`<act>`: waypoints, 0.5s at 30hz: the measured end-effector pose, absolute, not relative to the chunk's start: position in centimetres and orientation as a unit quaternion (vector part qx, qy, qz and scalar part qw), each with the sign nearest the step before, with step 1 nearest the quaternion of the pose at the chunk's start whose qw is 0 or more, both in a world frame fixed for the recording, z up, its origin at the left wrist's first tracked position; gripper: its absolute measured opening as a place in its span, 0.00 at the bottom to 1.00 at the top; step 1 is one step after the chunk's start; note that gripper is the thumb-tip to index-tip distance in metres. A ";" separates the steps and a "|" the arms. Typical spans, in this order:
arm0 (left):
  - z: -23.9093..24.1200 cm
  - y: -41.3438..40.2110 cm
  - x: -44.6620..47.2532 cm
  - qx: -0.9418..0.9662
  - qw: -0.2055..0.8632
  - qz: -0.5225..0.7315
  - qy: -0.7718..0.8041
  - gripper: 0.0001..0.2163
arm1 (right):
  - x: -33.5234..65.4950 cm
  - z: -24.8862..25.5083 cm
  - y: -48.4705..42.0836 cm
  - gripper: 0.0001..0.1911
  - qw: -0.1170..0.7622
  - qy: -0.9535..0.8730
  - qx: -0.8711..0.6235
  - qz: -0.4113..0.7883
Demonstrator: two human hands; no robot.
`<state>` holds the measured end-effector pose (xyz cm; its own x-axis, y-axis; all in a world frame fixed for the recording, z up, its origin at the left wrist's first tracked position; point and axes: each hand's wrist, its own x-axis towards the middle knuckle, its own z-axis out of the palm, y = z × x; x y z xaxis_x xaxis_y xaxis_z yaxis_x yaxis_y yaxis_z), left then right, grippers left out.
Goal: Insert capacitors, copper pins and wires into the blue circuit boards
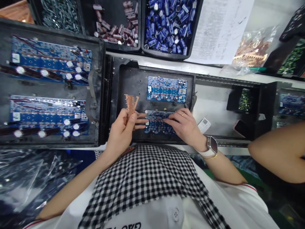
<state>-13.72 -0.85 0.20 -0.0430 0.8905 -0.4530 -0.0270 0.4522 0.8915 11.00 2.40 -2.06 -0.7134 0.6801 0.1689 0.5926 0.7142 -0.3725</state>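
Note:
My left hand [124, 128] is closed on a bunch of copper-coloured strips [130, 105], holding them upright over the left side of a black tray [128, 82]. Two blue circuit boards lie in that tray: the far board [166, 89] is untouched, and the near board [156, 122] lies under my fingers. My right hand [184, 125], with a ring and a wristwatch, rests on the near board with fingertips pressed together at its top edge; whether it pinches a small part I cannot make out.
A larger black tray [95, 95] at left holds two more blue boards with capacitors. Bins of blue capacitors [169, 25], brown capacitors [116, 27] and grey parts [59, 14] line the back. Papers [219, 28], a bag of copper parts [252, 51] and another person's arm [278, 152] are at right.

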 end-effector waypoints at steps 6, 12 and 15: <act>0.8 -0.9 -14.3 0.417 0.569 0.313 0.635 0.12 | 11.3 -3.5 2.1 0.16 0.138 -0.917 -0.352 0.125; 0.3 -1.4 -14.1 0.398 0.604 0.333 0.605 0.09 | 11.4 -3.9 1.8 0.15 0.152 -0.920 -0.347 0.103; 0.3 -1.7 -14.0 0.354 0.634 0.373 0.578 0.12 | 11.5 -4.3 1.7 0.15 0.150 -0.919 -0.349 0.102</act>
<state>-13.98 -1.69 0.26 0.0536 0.8816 -0.4689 -0.0641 0.4717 0.8795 11.50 1.72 -4.25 -0.7115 0.6723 0.2044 0.6109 0.7355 -0.2928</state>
